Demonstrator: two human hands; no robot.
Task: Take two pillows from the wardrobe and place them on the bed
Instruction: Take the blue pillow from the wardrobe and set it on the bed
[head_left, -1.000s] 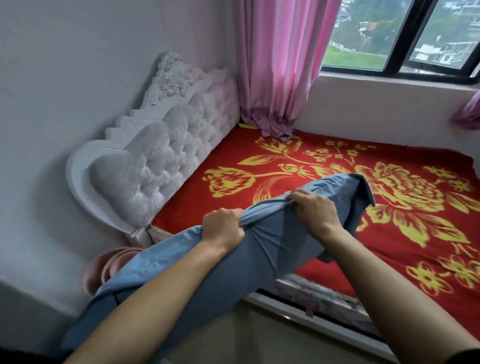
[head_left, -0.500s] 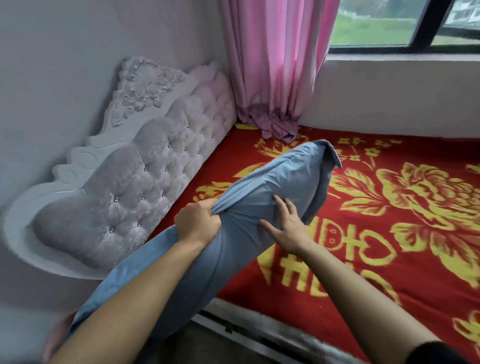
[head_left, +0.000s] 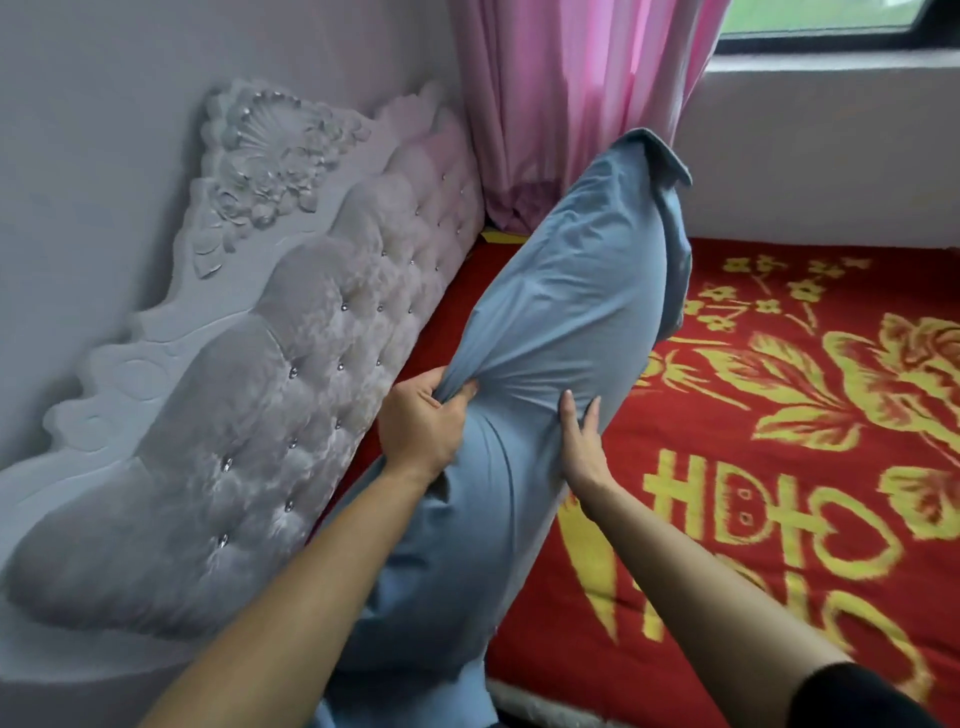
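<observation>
A long blue-grey pillow (head_left: 566, 291) stretches from the bed's near edge toward the far corner, beside the padded headboard. My left hand (head_left: 423, 423) grips a bunch of its cover near the middle. My right hand (head_left: 582, 441) lies flat against the pillow's right side, fingers apart. The bed (head_left: 779, 441) carries a red blanket with yellow flowers and characters. No second pillow is in view, and neither is the wardrobe.
A grey tufted headboard (head_left: 260, 395) with carved trim runs along the left wall. A pink curtain (head_left: 571, 93) hangs in the far corner beneath a window (head_left: 821, 21). A pale wall borders the bed's far side.
The pillow has moved forward over the bed and alongside the headboard. My right hand went from gripping the cover to pressing flat on its side. The view came closer.
</observation>
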